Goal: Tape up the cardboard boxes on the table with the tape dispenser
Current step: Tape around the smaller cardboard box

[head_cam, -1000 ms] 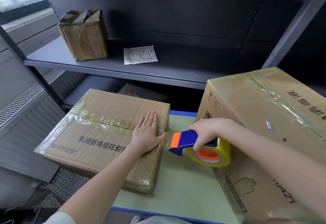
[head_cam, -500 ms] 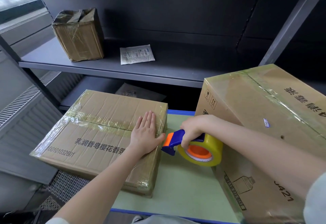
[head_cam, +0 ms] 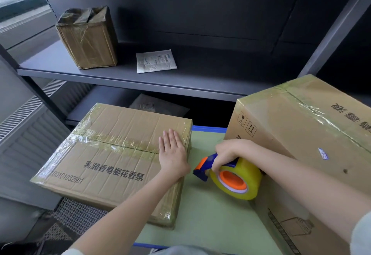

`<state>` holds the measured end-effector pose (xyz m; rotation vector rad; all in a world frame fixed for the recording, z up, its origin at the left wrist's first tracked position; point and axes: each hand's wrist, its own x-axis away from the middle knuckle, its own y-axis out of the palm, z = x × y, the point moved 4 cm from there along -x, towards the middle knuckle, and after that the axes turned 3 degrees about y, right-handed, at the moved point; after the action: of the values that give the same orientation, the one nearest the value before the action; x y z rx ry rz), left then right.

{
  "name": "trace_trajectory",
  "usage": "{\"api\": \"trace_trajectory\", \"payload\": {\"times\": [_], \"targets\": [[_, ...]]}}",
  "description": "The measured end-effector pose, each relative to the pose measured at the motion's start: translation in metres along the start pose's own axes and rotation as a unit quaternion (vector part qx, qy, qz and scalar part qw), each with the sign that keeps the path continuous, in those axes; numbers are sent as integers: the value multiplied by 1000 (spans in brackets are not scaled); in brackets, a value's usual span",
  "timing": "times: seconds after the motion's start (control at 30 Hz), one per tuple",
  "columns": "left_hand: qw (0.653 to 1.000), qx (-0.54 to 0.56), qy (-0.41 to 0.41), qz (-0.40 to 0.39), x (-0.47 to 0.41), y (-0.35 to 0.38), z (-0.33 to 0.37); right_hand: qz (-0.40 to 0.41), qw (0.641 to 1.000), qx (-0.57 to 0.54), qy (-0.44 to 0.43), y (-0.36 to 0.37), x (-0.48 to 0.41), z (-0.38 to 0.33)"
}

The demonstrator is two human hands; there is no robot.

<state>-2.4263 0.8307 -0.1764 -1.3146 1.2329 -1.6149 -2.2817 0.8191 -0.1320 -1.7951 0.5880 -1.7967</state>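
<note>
Right now both your forearms reach out over the green counter (head_cam: 210, 226). Your right grip (head_cam: 230, 154) is curled around the blue handle of the tape dispenser (head_cam: 234, 183). Its yellow roll with the orange core sits low between the two boxes and close against the tall box (head_cam: 301, 134); I cannot tell whether it touches the counter. The orange-tipped nose points at the right side of the flat box (head_cam: 112, 154).

Your left grip (head_cam: 172, 154) lies flat on that box's top near its right edge, fingers straight and together, holding nothing.

You seem to be steadying the flat box to start a strip. Next, plant the tape end on the right wall and draw it across the top, shifting your left grip out of the path first.

The flat box is brown corrugated card with black print. Glossy, wrinkled tape already runs along its centre seam and edges. The tall box carries tape over its top seam too.

Farther back, the grey shelf (head_cam: 180, 79) holds a tape-wrapped parcel (head_cam: 88, 38) and a white packet (head_cam: 155, 62).
</note>
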Motion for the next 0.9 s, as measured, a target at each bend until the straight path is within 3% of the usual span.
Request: {"api": "trace_trajectory", "payload": {"times": [0.3, 0.43, 0.57, 0.73, 0.8, 0.9], "targets": [[999, 27, 17, 14, -1, 2, -2, 113, 986, -114, 44, -16, 15, 11], [988, 120, 95, -5, -2, -3, -15, 249, 954, -154, 69, -29, 35, 5], [976, 166, 138, 31, 1, -7, -45, 403, 906, -105, 70, -37, 56, -24], [985, 127, 80, 84, 10, 0, -99, 523, 852, -14, 15, -39, 56, -83], [987, 121, 49, 93, 15, -1, -122, 583, 812, 15, 11, -36, 50, -108], [987, 114, 10, 113, 22, -3, -158, 604, 797, 12, 5, -34, 32, -139]]}}
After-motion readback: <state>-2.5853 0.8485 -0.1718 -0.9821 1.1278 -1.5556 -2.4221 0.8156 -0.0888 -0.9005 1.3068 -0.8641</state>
